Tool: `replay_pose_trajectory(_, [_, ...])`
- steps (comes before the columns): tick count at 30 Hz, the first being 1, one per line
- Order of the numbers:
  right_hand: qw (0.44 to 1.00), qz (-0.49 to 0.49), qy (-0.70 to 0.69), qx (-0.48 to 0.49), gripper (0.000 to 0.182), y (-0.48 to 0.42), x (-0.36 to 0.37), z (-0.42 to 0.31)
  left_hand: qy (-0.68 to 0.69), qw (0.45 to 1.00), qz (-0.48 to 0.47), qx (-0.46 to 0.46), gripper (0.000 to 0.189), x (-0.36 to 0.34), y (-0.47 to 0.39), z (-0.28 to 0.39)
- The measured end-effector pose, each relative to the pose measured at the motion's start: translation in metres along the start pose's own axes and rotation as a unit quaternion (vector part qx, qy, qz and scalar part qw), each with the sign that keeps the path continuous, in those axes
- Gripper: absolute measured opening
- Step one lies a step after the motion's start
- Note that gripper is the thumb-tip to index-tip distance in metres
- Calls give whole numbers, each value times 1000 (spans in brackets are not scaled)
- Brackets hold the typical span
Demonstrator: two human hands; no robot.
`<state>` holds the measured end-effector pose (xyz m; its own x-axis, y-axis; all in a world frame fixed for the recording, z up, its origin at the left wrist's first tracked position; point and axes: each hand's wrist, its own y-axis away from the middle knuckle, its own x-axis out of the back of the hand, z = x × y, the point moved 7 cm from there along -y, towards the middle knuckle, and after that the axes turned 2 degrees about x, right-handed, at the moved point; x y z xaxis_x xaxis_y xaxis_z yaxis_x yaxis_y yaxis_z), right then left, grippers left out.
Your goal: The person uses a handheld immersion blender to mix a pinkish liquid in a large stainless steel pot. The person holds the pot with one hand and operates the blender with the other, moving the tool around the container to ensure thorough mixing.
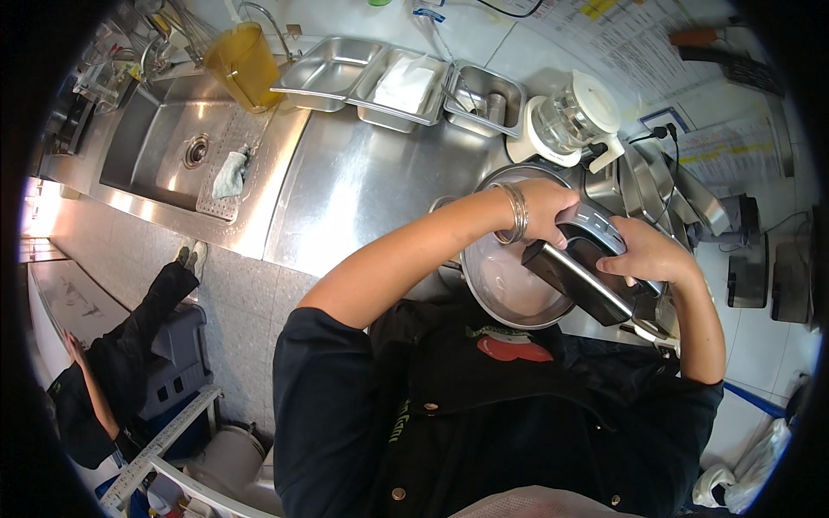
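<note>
A black-and-silver kitchen appliance [578, 283], tilted and with buttons on its top, is held between both my hands over a round metal pot [484, 309]. My left hand [545, 206], with metal bangles at the wrist, grips its upper left part, fingers curled past the edge. On the other side, my right hand [647, 251] clasps the silver rim, thumb lying over the black part. Whitish, glossy contents [508, 275] show inside the pot. The appliance covers the pot's right side, and some of my fingertips are hidden behind it.
Behind the pot stands a white appliance with a glass jug [579, 113]. Steel pans [337, 68] line the wall. Left are a sink [146, 142] with a cloth [230, 175] and an amber pitcher [243, 65]. Metal containers [641, 175] crowd the right. A co-worker [97, 382] is at lower left.
</note>
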<state>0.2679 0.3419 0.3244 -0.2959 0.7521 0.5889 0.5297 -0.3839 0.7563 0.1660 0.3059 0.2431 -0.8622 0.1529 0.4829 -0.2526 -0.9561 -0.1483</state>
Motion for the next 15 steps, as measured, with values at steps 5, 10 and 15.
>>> replay_pose_trajectory(5, [999,13,-9,38,32,-3,-3,0,-18,1000,-12,6,40,7,6,4])
replay_pose_trajectory(10, [997,33,-25,59,33,-8,-2,-13,-45,998,-2,35,39,24,19,8])
replay_pose_trajectory(15, [994,43,-50,84,36,-14,-2,-23,-69,996,-12,57,38,41,28,11])
